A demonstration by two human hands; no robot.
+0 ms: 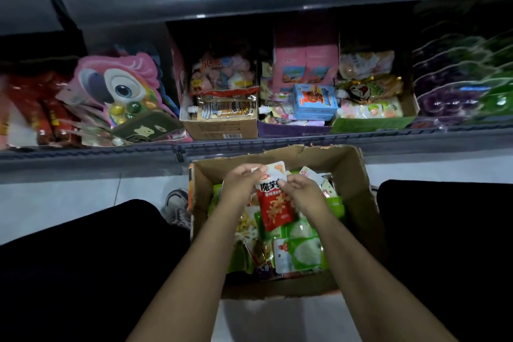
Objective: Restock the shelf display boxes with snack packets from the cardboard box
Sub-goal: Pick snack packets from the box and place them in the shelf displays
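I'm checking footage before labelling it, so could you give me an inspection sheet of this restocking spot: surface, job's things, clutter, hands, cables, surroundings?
Surface: pale tiled floor, dim light.
Job's things: open cardboard box on the floor, full of mixed packets; red snack packet held above it; shelf display boxes part filled.
Clutter: pink parrot toy pack leaning on the shelf.
Hands: left hand and right hand each hold the red packet's top in a pinch grip.
Cables: nothing seen.
Surroundings: grey shelf rail, a shoe, dark trouser legs either side.
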